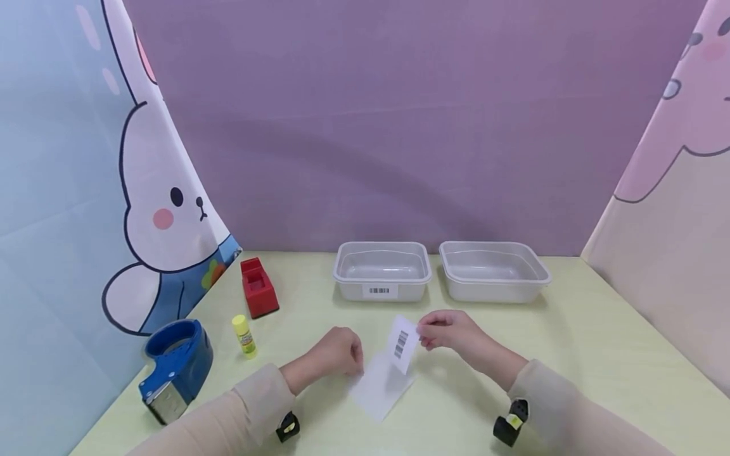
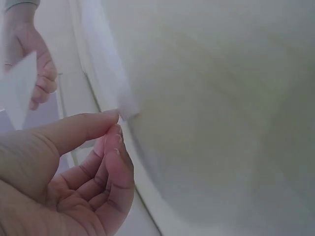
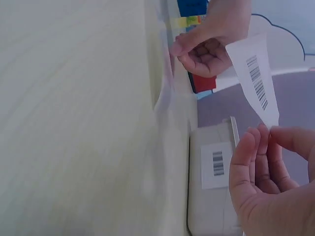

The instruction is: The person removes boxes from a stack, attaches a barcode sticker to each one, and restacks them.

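My right hand (image 1: pixel 456 334) pinches a white barcode label (image 1: pixel 401 344) by one corner between thumb and fingertips, and the label is raised above the table. In the right wrist view the barcode side of the label (image 3: pixel 256 81) shows plainly. A white paper sheet (image 1: pixel 379 392) lies below it, like a label's backing. My left hand (image 1: pixel 336 351) pinches the sheet's left corner with thumb and index finger; the left wrist view shows the fingertips (image 2: pixel 112 118) at that corner. Behind the hands, a clear plastic container (image 1: pixel 353 291) bears a similar barcode label (image 1: pixel 379 291) on its front.
To its right stands a second clear container (image 1: pixel 490 291) with a plain front. On the left side of the table are a red tape dispenser (image 1: pixel 260 292), a yellow glue stick (image 1: pixel 245 339) and a blue tape dispenser (image 1: pixel 191 367). Cloth walls (image 1: pixel 365 126) border the table.
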A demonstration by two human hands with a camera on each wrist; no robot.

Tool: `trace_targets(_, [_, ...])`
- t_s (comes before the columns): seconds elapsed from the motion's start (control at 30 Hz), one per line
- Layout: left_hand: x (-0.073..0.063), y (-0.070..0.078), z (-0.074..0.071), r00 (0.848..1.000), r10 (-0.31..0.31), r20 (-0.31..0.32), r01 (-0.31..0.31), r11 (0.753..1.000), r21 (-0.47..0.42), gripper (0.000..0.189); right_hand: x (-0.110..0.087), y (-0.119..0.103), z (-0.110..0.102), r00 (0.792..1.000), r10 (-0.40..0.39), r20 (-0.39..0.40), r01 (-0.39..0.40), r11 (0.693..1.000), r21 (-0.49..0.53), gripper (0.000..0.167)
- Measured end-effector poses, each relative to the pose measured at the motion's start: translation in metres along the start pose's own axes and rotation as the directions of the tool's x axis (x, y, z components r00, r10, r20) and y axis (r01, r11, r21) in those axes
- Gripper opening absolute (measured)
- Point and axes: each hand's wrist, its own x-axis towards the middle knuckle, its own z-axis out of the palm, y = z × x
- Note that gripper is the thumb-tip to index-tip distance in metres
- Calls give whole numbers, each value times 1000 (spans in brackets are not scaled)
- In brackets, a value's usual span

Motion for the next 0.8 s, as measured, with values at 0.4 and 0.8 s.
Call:
trace_targets(0.4, [15,51,1,998,-33,-59,15,956,-294,28,-4,-2,-23,986,70,-154,-39,980,194,19])
trace_targets(0.8, [64,102,19,958,-189,-214,9,769,-639,6,-11,2,-49,983,91,-160,-42,957,287,23])
